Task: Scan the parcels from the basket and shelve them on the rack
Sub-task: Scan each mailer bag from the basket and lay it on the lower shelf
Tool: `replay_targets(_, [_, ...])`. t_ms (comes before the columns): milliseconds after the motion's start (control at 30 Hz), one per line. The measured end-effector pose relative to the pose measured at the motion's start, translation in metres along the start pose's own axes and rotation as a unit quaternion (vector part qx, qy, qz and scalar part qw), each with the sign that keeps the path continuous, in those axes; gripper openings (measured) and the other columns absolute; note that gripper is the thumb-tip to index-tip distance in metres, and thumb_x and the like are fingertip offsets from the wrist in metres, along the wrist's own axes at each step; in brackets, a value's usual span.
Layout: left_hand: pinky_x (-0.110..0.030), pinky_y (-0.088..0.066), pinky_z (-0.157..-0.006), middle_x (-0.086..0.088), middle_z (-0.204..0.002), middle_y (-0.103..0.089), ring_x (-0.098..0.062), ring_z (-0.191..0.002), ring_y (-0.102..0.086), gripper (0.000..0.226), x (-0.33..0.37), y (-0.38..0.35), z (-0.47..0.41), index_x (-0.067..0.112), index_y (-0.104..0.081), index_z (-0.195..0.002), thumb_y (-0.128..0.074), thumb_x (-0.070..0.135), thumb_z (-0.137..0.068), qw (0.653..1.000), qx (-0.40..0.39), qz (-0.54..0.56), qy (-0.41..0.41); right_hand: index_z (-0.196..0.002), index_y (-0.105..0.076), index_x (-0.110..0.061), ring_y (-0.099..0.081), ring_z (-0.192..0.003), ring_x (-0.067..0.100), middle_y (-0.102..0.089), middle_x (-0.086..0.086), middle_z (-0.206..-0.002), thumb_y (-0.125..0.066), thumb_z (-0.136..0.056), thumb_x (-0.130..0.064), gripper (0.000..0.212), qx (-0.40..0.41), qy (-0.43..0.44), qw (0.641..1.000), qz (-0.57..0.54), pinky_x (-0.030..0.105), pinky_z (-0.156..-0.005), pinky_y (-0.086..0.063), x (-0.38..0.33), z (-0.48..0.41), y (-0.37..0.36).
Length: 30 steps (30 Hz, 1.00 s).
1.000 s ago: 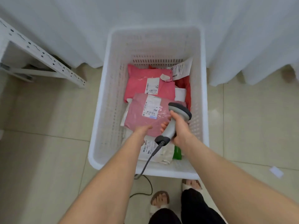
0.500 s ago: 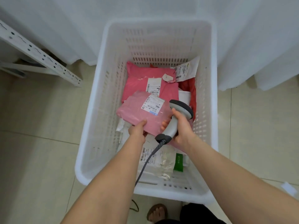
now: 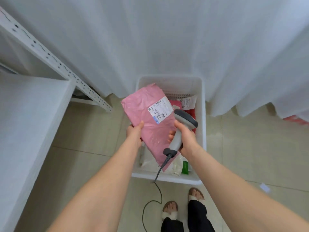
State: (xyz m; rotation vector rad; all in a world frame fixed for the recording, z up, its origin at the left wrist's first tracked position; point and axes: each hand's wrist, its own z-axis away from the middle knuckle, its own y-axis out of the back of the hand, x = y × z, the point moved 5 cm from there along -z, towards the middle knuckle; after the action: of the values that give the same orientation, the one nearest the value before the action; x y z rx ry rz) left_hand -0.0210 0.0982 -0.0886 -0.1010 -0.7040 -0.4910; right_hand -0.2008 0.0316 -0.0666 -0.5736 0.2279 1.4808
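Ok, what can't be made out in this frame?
Head view only:
Label on the pink parcel: print too small to read.
Other parcels in the white basket: mostly hidden behind the pink parcel, barcode scanner and right hand.
Rack: cut off by the left edge.
Scanner cable: far end leaves the bottom edge.

I find the white perforated plastic basket on the beige tiled floor, just ahead of the sandalled feet and in front of the white fabric curtain. The white metal rack stands to its left. The left hand holds the pink plastic mailer parcel above the basket, over the other parcels lying inside. The grey handheld scanner, in the right hand, overlaps the mailer's right edge. Its dark cable crosses the basket's near rim down to the floor.
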Motion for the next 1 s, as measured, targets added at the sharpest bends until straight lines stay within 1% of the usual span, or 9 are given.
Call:
replay_targets(167, [-0.05, -0.049, -0.094, -0.022, -0.121, -0.06, -0.029, -0.099, -0.061, 0.039, 0.089, 0.035, 0.08, -0.005, -0.051, -0.124, -0.063, 0.012, -0.091, 0.998, -0.005, -0.01, -0.06, -0.092, -0.064, -0.005, -0.052, -0.042, 0.015, -0.06, 0.007, -0.061, -0.072, -0.086, -0.02, 0.018, -0.01, 0.031, 0.999, -0.006, 0.027, -0.05, -0.045, -0.039, 0.094, -0.03])
replay_targets(367, [-0.053, -0.047, -0.096, -0.018, -0.123, -0.061, -0.035, -0.11, -0.061, 0.048, 0.163, 0.067, 0.167, 0.003, -0.05, -0.131, -0.063, 0.025, -0.09, 0.992, -0.036, -0.032, -0.121, -0.08, -0.064, -0.008, -0.048, -0.043, 0.016, -0.056, 0.005, -0.06, -0.073, -0.084, -0.017, 0.014, -0.03, 0.068, 0.997, -0.011, 0.026, -0.049, -0.044, -0.068, 0.183, -0.056])
replay_targets(433, [-0.054, -0.047, -0.097, -0.018, -0.122, -0.062, -0.035, -0.11, -0.061, 0.048, 0.176, 0.078, 0.195, 0.003, -0.051, -0.13, -0.064, 0.026, -0.09, 0.989, -0.043, -0.031, -0.138, -0.085, -0.065, -0.009, -0.051, -0.046, 0.016, -0.056, 0.006, -0.063, -0.076, -0.081, -0.017, 0.014, -0.038, 0.083, 0.996, -0.008, 0.028, -0.051, -0.046, -0.072, 0.209, -0.059])
replay_targets(533, [-0.053, -0.049, -0.095, -0.018, -0.117, -0.063, -0.035, -0.105, -0.063, 0.049, 0.185, 0.098, 0.237, 0.002, -0.052, -0.127, -0.066, 0.029, -0.088, 0.985, -0.042, -0.037, -0.162, -0.1, -0.069, -0.007, -0.056, -0.056, 0.019, -0.06, 0.006, -0.068, -0.081, -0.076, -0.021, 0.03, -0.043, 0.099, 0.994, -0.007, 0.032, -0.062, -0.051, -0.071, 0.244, -0.056])
replay_targets(600, [-0.051, -0.049, -0.094, -0.017, -0.113, -0.065, -0.034, -0.101, -0.064, 0.051, 0.187, 0.113, 0.264, 0.003, -0.053, -0.126, -0.068, 0.031, -0.086, 0.981, -0.044, -0.047, -0.186, -0.104, -0.07, -0.007, -0.057, -0.058, 0.018, -0.063, 0.006, -0.07, -0.082, -0.074, -0.023, 0.036, -0.051, 0.112, 0.992, -0.01, 0.032, -0.062, -0.052, -0.067, 0.268, -0.049])
replay_targets(700, [-0.046, -0.052, -0.091, -0.013, -0.107, -0.066, -0.028, -0.089, -0.064, 0.053, 0.184, 0.139, 0.305, 0.004, -0.056, -0.121, -0.074, 0.033, -0.08, 0.974, -0.025, -0.063, -0.216, -0.118, -0.065, -0.006, -0.061, -0.075, 0.022, -0.067, 0.01, -0.092, -0.082, -0.074, -0.022, 0.05, -0.076, 0.131, 0.988, -0.008, 0.04, -0.08, -0.054, -0.059, 0.306, -0.037])
replay_targets(767, [-0.045, -0.051, -0.091, -0.014, -0.108, -0.067, -0.029, -0.092, -0.065, 0.053, 0.181, 0.158, 0.33, 0.003, -0.059, -0.118, -0.077, 0.032, -0.078, 0.969, -0.01, -0.067, -0.239, -0.123, -0.061, -0.003, -0.062, -0.08, 0.025, -0.067, 0.014, -0.102, -0.081, -0.075, -0.021, 0.055, -0.08, 0.139, 0.987, -0.01, 0.043, -0.088, -0.054, -0.049, 0.331, -0.025])
replay_targets(900, [-0.045, -0.051, -0.094, -0.016, -0.11, -0.066, -0.032, -0.1, -0.065, 0.052, 0.173, 0.188, 0.378, 0.001, -0.06, -0.118, -0.079, 0.025, -0.076, 0.964, -0.009, -0.048, -0.263, -0.109, -0.064, -0.004, -0.065, -0.061, 0.021, -0.07, 0.011, -0.079, -0.079, -0.078, -0.02, 0.037, -0.113, 0.134, 0.984, -0.03, 0.033, -0.064, -0.057, -0.036, 0.38, -0.005])
replay_targets(1000, [-0.04, -0.053, -0.088, -0.013, -0.104, -0.067, -0.029, -0.089, -0.066, 0.05, 0.168, 0.209, 0.407, 0.003, -0.062, -0.113, -0.081, 0.027, -0.074, 0.964, -0.008, -0.042, -0.262, -0.105, -0.063, -0.005, -0.068, -0.064, 0.023, -0.071, 0.012, -0.083, -0.078, -0.08, -0.021, 0.033, -0.135, 0.117, 0.983, -0.037, 0.033, -0.067, -0.058, -0.025, 0.406, 0.003])
